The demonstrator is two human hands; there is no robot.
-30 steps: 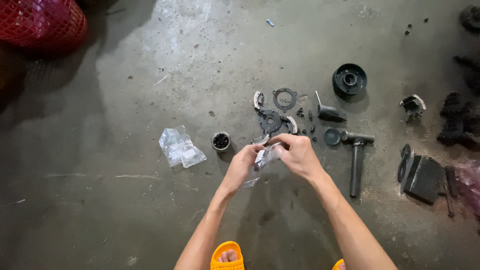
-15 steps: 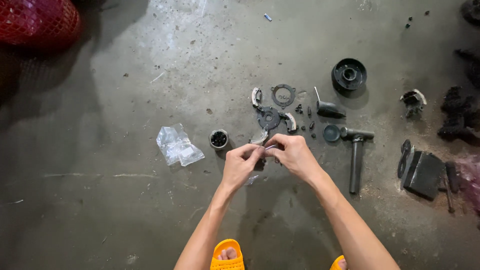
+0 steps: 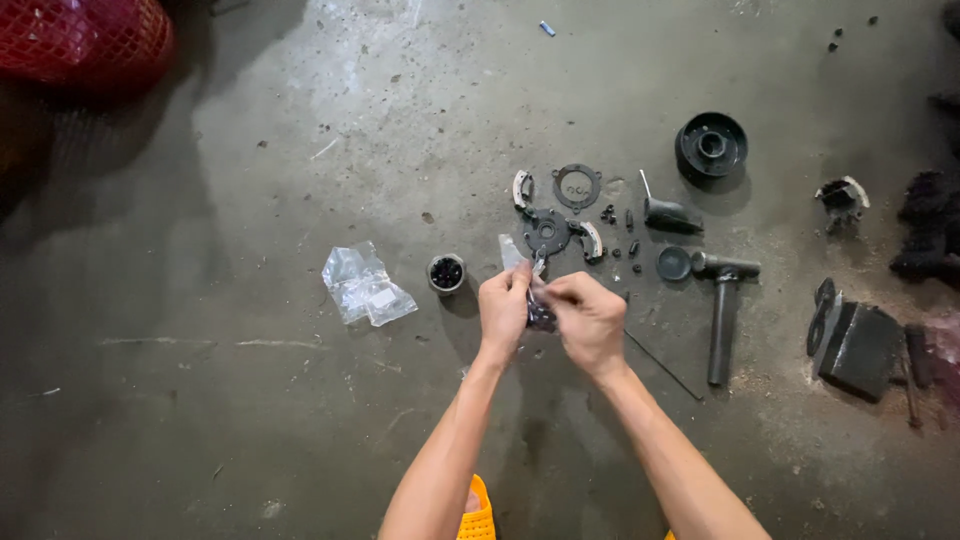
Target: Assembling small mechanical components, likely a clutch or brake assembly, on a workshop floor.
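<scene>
You are pinching a small clear bag (image 3: 527, 285) between both hands, its top pointing away from you. Your left hand (image 3: 503, 308) and right hand (image 3: 588, 318) are gripping it with fingers closed (the contents look dark).

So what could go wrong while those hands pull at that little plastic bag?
The small clear bag, pinched between the left hand and right hand, might tear suddenly, dropping the dark bits inside onto the concrete floor. They could scatter among the tiny bolts lying loose nearby and get mixed up.
</scene>
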